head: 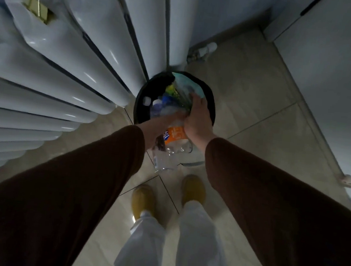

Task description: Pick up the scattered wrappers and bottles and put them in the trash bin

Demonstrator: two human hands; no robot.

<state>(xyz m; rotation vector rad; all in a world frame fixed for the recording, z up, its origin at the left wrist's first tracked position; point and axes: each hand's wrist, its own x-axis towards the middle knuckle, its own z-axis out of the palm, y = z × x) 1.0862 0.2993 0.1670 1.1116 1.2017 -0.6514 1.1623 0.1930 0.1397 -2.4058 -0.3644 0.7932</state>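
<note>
The trash bin (140,97) has a black rim and stands on the tiled floor beside the radiator. It holds several bottles and wrappers, among them blue caps and a green-yellow wrapper (172,90). A clear crumpled plastic bottle (175,136) with an orange label hangs over the bin's near edge, its base pointing toward my feet. My left hand (160,123) grips it from the left side, partly hidden by it. My right hand (196,117) lies palm down on its upper end, with the fingers reaching into the bin's contents.
A white column radiator (68,58) fills the left side, close against the bin. A white cabinet (332,74) stands at the right. A small white object (207,48) lies at the wall base behind the bin. My feet in yellow slippers (193,190) stand just before the bin.
</note>
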